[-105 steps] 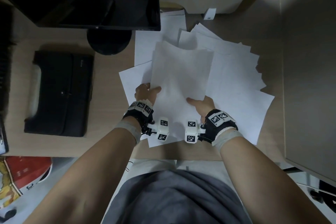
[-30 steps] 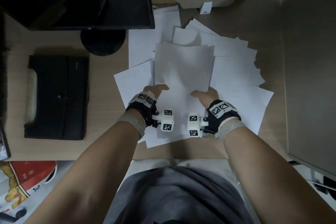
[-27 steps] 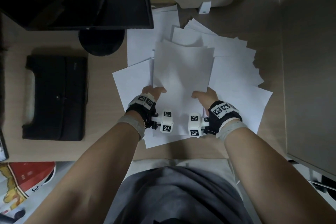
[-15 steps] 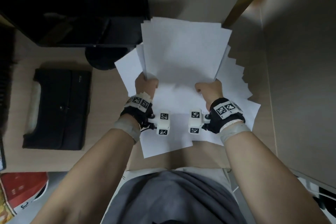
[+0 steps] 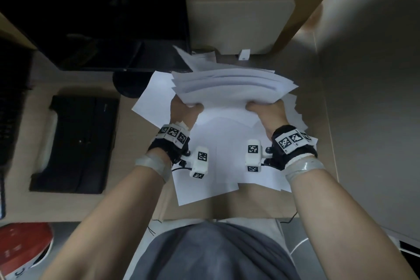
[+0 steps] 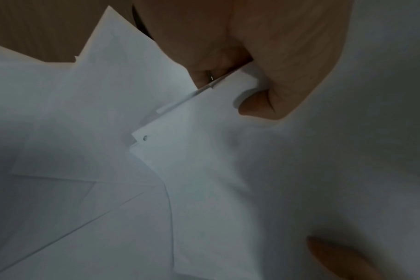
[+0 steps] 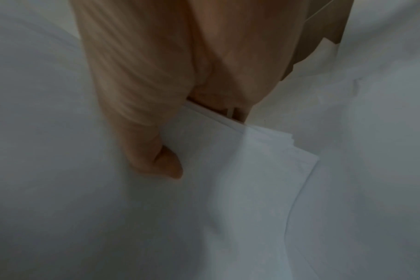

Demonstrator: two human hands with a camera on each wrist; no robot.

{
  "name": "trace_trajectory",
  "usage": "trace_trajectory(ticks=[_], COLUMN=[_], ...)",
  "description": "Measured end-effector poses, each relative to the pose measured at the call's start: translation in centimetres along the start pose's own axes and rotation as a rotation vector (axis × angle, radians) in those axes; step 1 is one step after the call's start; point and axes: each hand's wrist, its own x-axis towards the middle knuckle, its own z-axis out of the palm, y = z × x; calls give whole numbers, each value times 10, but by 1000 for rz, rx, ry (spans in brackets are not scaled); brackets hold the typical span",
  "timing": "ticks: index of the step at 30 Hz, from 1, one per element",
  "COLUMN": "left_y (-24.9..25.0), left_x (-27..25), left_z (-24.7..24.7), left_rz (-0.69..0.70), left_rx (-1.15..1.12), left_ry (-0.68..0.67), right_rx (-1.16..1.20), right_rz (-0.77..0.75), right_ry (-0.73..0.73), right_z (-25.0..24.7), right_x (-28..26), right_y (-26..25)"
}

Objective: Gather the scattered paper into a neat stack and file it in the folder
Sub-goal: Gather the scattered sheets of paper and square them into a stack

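Note:
A bundle of white paper sheets [image 5: 231,88] is lifted above the desk, tipped away so its far edges fan out unevenly. My left hand [image 5: 185,109] pinches the bundle's near left corner [image 6: 204,106], thumb on top. My right hand [image 5: 264,109] pinches the near right corner [image 7: 228,144] the same way. More loose sheets [image 5: 218,157] lie spread on the desk beneath and around both wrists. The black folder [image 5: 75,143] lies shut on the desk at the left, apart from the paper.
A dark monitor [image 5: 95,20] on a round base [image 5: 129,84] stands at the back left, close to the raised sheets. A grey partition [image 5: 372,98] walls off the right side. A small white tag [image 5: 244,54] stands at the back. The desk's front edge [image 5: 218,218] is near my lap.
Both hands have raised the bundle off the desk and tipped it away from me, from flat to nearly edge-on. Several sheets stayed on the desk. The camera has tilted up.

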Motion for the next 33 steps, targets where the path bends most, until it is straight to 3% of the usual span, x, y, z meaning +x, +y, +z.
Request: trace_trajectory(ticks=[4, 7, 12, 16, 22, 26, 33], left_y=[-1, -3, 4, 10, 8, 11, 29], left_x=[6, 17, 28, 28, 32, 37, 26], left_z=[-2, -2, -3, 0, 6, 11, 27], left_rz=[53, 20, -18, -59, -70, -101, -82], left_rx=[-44, -5, 119, 81, 2, 96, -92], left_ry=[-29, -12, -159, -225, -158, -145, -46], right_rx=[0, -21, -24, -58, -55, -27, 73], right_rz=[-37, -31, -12, 11, 41, 90, 47], right_ry=[-20, -9, -31, -20, -8, 34, 134], right_z=[-7, -9, -11, -10, -7, -3, 4], right_x=[1, 3, 5, 12, 19, 21, 14], right_y=[2, 4, 4, 7, 3, 2, -13])
